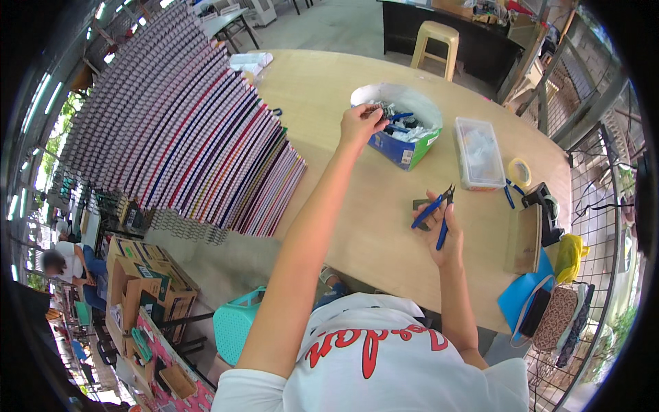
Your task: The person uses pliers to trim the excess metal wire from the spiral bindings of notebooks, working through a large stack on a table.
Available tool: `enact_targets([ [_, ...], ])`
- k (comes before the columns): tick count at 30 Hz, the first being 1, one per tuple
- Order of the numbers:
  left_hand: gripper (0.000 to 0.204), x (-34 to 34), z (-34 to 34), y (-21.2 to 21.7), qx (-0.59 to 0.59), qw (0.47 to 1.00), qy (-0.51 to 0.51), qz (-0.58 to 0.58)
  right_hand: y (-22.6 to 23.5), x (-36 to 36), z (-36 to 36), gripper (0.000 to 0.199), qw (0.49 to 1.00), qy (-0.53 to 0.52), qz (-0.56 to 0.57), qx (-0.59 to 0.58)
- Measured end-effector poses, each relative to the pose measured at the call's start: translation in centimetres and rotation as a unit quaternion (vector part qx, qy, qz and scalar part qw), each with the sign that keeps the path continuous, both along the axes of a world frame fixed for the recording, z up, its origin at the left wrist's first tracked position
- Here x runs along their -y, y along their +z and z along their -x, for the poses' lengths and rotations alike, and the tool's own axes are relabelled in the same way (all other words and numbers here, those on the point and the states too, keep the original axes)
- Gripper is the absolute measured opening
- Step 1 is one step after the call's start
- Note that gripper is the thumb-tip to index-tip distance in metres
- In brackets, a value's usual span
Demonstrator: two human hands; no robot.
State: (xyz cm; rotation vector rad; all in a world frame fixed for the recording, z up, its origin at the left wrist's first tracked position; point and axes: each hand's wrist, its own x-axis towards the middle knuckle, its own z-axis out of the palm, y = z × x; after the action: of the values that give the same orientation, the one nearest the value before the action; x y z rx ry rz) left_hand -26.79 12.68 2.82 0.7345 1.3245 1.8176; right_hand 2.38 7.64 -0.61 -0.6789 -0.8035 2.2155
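My left hand (pixel 360 125) reaches over the near left rim of a blue and green cardboard box (pixel 392 152). Its fingers are pinched together on something small and dark that I cannot make out. Inside the box lie crumpled white bits, dark pieces and a blue-handled tool (pixel 400 117). Palm up over the table, my right hand (pixel 443 237) is closed around blue-handled wire cutters (pixel 443 218), whose jaws point away from me and stand slightly apart. A dark grey flat piece (pixel 420 204) shows beside the cutters; whether the hand holds it too is unclear.
A tall stack of spiral-bound books (pixel 199 130) covers the table's left. Right of the box are a clear plastic case (pixel 478 152), a tape roll (pixel 519 172), another blue-handled tool (pixel 509 193) and a black tape dispenser (pixel 546 209). A teal stool (pixel 237 323) stands below left.
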Motion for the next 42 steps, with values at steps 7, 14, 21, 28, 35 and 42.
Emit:
enact_targets([
  [7, 0.05, -6.0, 1.1, -0.6, -0.117, 0.982, -0.062, 0.138, 0.6, -0.5, 0.2, 0.061, 0.998, 0.001, -0.042, 0.044],
  [14, 0.061, 4.5, -1.0, -1.7, -0.028, 0.998, -0.03, -0.051, 1.4, -0.8, 2.4, 0.046, 0.957, 0.079, -0.208, 0.185],
  [21, 0.048, 30.8, -4.8, -7.4, -0.062, 0.94, 0.267, 0.201, 4.6, 4.6, 12.2, 0.037, 0.716, 0.162, -0.625, 0.265],
  [28, 0.055, 38.0, -0.6, -2.9, -0.169, 0.842, 0.505, 0.084, 5.0, 11.2, 21.2, 0.037, 0.544, 0.143, -0.809, 0.172],
  [35, 0.025, 38.0, 1.1, -2.1, -0.211, 0.857, 0.459, 0.101, 2.9, 14.1, 23.7, 0.037, 0.494, 0.061, -0.851, 0.169],
  [42, 0.019, 38.5, 1.8, -2.4, -0.211, 0.861, 0.45, 0.109, 2.6, 15.3, 24.7, 0.024, 0.519, 0.027, -0.829, 0.208],
])
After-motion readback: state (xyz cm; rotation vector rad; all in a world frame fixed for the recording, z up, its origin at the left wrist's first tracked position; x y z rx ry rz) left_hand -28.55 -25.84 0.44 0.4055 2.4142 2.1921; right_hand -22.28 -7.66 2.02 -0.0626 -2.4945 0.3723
